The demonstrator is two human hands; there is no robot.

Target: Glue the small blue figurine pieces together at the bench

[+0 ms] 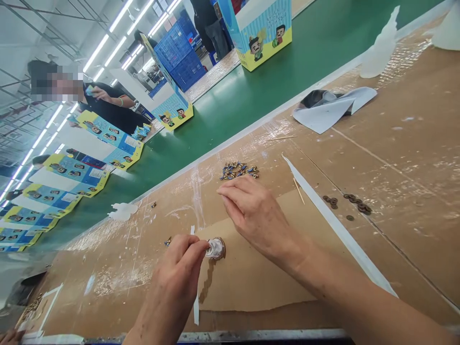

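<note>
My left hand [181,268] pinches the edge of a small round shiny cap or dish [216,248] that rests on a sheet of brown cardboard [251,278]. My right hand [251,213] hovers just beyond it, fingers drawn together and pointing left; whether it holds anything is hidden. A pile of small blue-and-gold charms [237,170] lies a little past my right hand. One loose charm [167,241] sits left of my left hand.
Several small dark rings [354,202] lie at right beside a long white strip [338,227] and a wooden stick [298,190]. Grey cloth [332,108] lies farther back. A green conveyor belt [230,105] carries printed cartoon boxes [260,31]. A person [108,103] works across it.
</note>
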